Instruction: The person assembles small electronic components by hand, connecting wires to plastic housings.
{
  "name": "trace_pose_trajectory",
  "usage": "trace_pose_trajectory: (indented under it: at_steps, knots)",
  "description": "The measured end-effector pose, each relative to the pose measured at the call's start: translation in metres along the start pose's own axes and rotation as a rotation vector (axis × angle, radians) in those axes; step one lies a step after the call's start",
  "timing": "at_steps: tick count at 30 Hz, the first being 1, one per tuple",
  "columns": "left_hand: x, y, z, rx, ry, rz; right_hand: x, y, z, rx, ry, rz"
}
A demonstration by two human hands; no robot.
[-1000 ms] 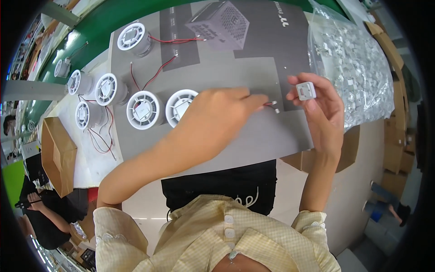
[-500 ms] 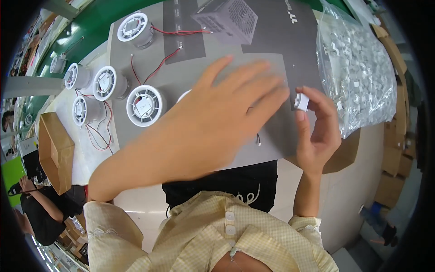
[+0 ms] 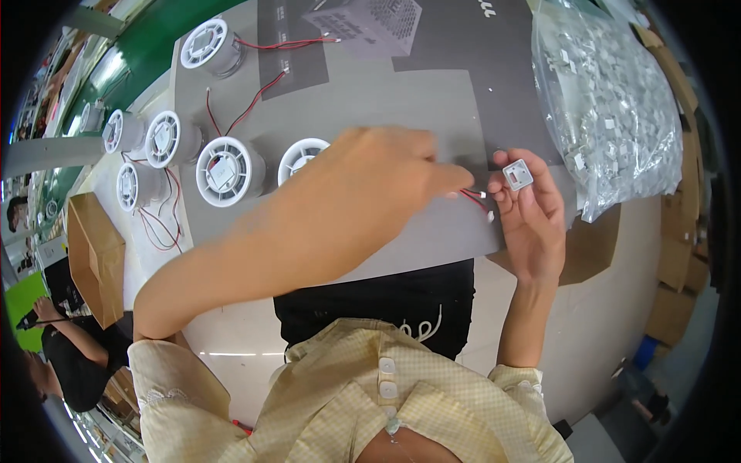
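My left hand (image 3: 386, 166) is closed, knuckles up, pinching a red and black wire pair (image 3: 472, 194). The wires' small white plugs stick out beyond the fingertips, towards my right hand. In my right hand (image 3: 534, 220) a small white square plastic housing (image 3: 518, 175) is held between thumb and fingers, its hollow side with a slot facing up. The plugs and the housing are close but apart. Partly behind my left forearm sits a white round fan-like unit (image 3: 292, 160); another such unit (image 3: 225, 173) stands to its left.
More round units, such as one at the back left (image 3: 210, 48), stand about with red and black leads. A clear bag (image 3: 610, 116) of small white parts lies at the right. A grey perforated box shape (image 3: 378, 27) appears at the back. Cardboard boxes (image 3: 96, 258) flank the table.
My left hand has gone from spread fingers to a closed pinch, now with the wire pair in it. My right hand has turned the housing so its hollow side shows.
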State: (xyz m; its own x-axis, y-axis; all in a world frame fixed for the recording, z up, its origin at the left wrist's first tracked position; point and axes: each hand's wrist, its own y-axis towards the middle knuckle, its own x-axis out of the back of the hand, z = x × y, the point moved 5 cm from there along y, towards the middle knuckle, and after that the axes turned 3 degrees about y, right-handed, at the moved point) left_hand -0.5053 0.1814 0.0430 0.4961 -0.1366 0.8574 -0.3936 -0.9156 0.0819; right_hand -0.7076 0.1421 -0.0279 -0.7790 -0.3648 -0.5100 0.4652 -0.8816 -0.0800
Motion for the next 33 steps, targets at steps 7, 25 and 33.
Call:
trace_pose_trajectory:
  at_steps: [7, 25, 33]
  knots:
    - [0.006, 0.015, 0.005, 0.059, -0.337, -0.174, -0.017, 0.001, 0.005, 0.170, -0.060, -0.080]
    - [-0.003, 0.023, 0.017, 0.225, -0.847, -0.339, -0.028, 0.017, 0.037, 0.593, -1.650, 0.113]
    - [-0.006, 0.024, 0.011, 0.211, -0.828, -0.427, -0.063, 0.020, 0.041, 0.302, -0.621, -0.112]
